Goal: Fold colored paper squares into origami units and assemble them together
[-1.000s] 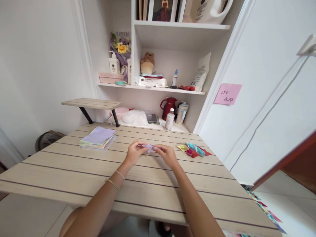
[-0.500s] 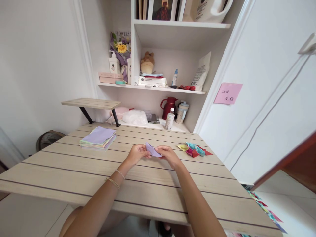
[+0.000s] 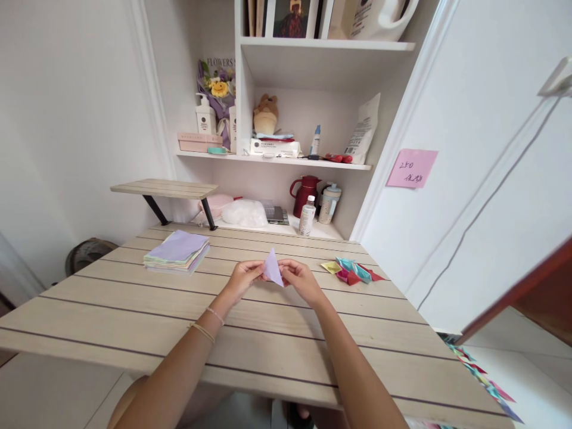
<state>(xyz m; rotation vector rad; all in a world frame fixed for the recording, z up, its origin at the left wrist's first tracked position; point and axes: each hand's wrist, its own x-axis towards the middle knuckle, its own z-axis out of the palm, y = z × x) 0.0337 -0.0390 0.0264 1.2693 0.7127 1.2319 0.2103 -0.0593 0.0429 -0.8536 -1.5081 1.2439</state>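
Note:
Between my two hands, just above the middle of the table, is a folded purple paper (image 3: 273,268), now a pointed triangle with one tip upward. My left hand (image 3: 245,277) pinches its left edge between thumb and fingers. From the other side, my right hand (image 3: 300,280) grips its right edge, with the fingertips partly behind the paper. Off to the left lies a stack of coloured paper sheets (image 3: 177,247), purple on top. Right of my hands sits a small pile of folded paper pieces (image 3: 353,271) in yellow, blue, red and pink.
The slatted wooden table (image 3: 179,316) fills the foreground, with a small raised shelf (image 3: 165,187) at its back left. Behind stand a clear bottle (image 3: 307,217), a red jug (image 3: 305,196) and a light tumbler (image 3: 329,204). More folded paper pieces (image 3: 485,375) show beyond the right edge.
The purple paper has been turned in my fingers, from lying slanted to standing with a tip upward. My right hand has shifted slightly; the stack and the pile are unchanged.

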